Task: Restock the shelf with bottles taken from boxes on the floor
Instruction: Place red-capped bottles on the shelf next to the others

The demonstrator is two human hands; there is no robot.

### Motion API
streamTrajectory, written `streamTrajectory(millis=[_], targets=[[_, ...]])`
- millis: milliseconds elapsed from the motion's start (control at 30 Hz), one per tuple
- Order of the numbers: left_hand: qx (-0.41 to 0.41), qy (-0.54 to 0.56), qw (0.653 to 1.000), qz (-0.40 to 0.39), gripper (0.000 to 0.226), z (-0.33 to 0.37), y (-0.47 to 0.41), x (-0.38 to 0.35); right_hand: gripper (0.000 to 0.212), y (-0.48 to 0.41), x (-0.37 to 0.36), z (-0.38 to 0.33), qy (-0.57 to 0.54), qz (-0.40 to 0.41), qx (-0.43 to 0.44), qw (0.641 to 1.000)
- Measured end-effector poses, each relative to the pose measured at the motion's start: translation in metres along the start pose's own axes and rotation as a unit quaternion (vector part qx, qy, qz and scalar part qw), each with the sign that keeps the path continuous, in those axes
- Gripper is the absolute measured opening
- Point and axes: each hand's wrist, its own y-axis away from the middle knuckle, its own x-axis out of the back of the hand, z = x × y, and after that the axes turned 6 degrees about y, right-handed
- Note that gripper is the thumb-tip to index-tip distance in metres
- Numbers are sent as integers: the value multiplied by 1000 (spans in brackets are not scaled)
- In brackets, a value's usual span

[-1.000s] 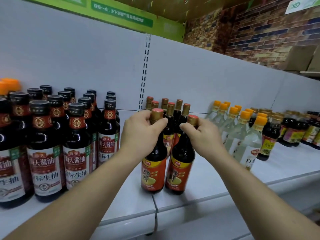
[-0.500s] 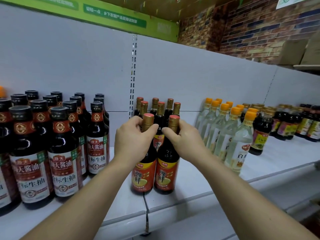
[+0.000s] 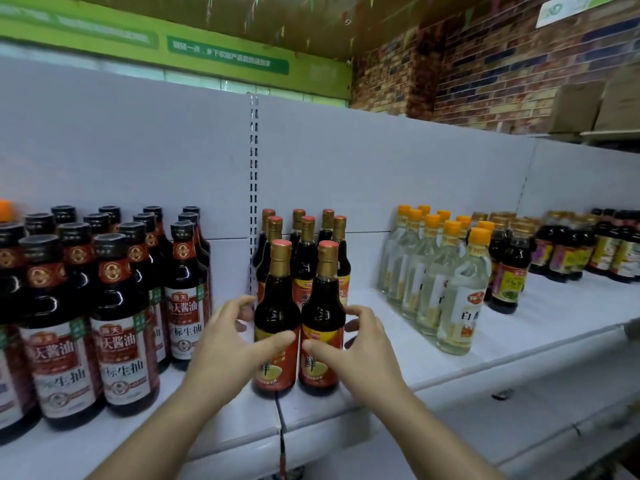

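Two dark sauce bottles with gold necks and red-orange labels stand upright side by side at the front of the white shelf (image 3: pixel 485 386). My left hand (image 3: pixel 232 344) is cupped loosely beside the left bottle (image 3: pixel 277 306), its thumb lying across the label and its fingers spread just off the glass. My right hand (image 3: pixel 363 344) mirrors it at the right bottle (image 3: pixel 323 306), thumb on the label and fingers apart from the bottle's side. Neither hand grips anything. Several matching bottles (image 3: pixel 306 251) stand in rows right behind.
Large black-capped soy sauce bottles (image 3: pixel 117 306) crowd the shelf close on the left. Clear bottles with orange caps (image 3: pixel 450 289) stand to the right, with small dark bottles (image 3: pixel 509 271) beyond them. Cardboard boxes (image 3: pixel 588 105) sit high at the right against a brick wall.
Both hands have let go of the two bottle necks and dropped to label height. The two bottles now stand on the shelf on their own.
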Motion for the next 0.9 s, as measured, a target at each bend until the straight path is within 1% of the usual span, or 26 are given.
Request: streamTrajectory(millis=[100, 133, 200, 267, 367, 467, 700, 800, 900], targets=[[56, -7, 995, -78, 87, -23, 4, -4, 84, -3, -16, 12, -14, 0, -4, 1000], [64, -9, 994, -89, 85, -28, 4, -7, 83, -4, -18, 15, -20, 2, -3, 1000], [64, -13, 993, -94, 73, -34, 4, -11, 78, -8, -21, 18, -29, 2, -1, 1000], [57, -17, 994, -89, 63, -34, 5, -14, 72, -11, -22, 21, -36, 0, 2, 999], [47, -41, 996, -71, 56, -33, 0, -19, 63, -16, -25, 26, -50, 3, -3, 999], [54, -46, 996, -52, 57, -36, -8, -22, 61, -24, -29, 30, -70, -4, 2, 998], [59, -80, 995, -20, 60, -43, -26, -31, 63, -51, -40, 35, -134, -37, 1, 990], [67, -106, 992, -9, 62, -42, -32, -36, 60, -58, -45, 37, -165, -51, -5, 985], [63, -130, 990, 7, 64, -39, -35, -42, 55, -65, -50, 38, -174, -60, 9, 983]])
